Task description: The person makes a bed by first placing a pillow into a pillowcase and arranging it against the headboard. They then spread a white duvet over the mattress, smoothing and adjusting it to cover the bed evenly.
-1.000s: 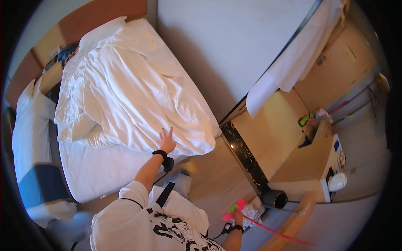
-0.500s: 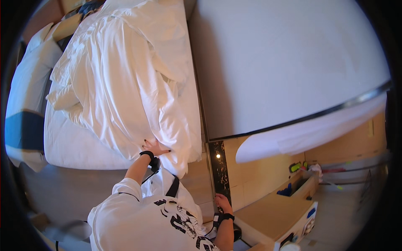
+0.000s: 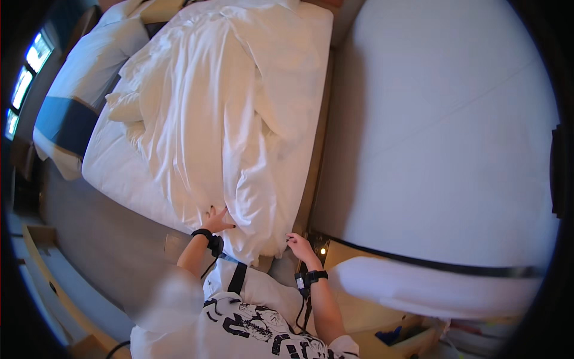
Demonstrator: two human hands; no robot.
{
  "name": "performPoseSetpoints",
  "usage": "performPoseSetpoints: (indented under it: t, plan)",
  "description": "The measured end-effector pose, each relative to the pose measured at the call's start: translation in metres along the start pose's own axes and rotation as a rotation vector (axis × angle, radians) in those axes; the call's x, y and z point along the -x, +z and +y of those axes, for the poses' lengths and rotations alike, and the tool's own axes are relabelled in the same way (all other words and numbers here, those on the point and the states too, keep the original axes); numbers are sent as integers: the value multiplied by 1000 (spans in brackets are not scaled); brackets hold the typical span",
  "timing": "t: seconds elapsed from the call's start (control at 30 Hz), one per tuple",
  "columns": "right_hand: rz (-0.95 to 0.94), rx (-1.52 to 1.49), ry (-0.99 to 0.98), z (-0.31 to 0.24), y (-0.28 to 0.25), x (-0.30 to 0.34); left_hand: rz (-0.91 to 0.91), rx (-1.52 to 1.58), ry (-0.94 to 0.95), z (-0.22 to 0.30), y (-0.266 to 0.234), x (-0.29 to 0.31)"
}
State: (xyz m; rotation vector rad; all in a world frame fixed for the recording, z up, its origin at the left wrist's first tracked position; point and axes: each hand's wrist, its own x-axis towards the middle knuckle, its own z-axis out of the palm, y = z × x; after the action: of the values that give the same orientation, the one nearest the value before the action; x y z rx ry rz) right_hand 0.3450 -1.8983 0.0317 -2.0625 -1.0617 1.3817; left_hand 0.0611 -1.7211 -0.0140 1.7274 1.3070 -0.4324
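Note:
A rumpled white duvet (image 3: 197, 113) lies in long folds over a bed with a white sheet (image 3: 110, 161). My left hand (image 3: 217, 221) rests on its near end, fingers spread and nothing gripped. Just right of the duvet's near corner is my right hand (image 3: 302, 246). Its fingers are loosely bent, with index finger and thumb slightly apart at the cloth's edge, and nothing shows between them. Both wrists wear black bands with small devices.
Left of this bed stands a second bed with white bedding and a blue runner (image 3: 63, 122). A pale wall (image 3: 430, 119) rises on the right. Beige wooden furniture (image 3: 418, 341) is at lower right, and a wooden-edged unit (image 3: 54, 287) at lower left.
My right hand has come up from beside the furniture to the duvet's near corner. My left hand stays spread on the duvet. The view has turned, showing windows on the left.

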Motion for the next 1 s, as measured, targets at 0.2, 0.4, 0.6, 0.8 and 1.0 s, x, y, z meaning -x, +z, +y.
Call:
performPoseSetpoints:
  t: [0.2, 0.4, 0.6, 0.8, 1.0]
  plan:
    - [-158, 118, -20, 4, -57, -70, 133, 305, -75, -31, 68, 18]
    - [-121, -203, 159, 75, -82, -136, 177, 727, -313, -52, 147, 100]
    - [-306, 139, 411, 109, -104, -135, 419, 1260, -547, -141, 301, 181]
    - [-145, 184, 489, 70, -167, -132, 261, 1227, -749, -121, 373, 183]
    - [302, 275, -257, -17, -133, -228, 406, 1477, -572, -96, 351, 154]
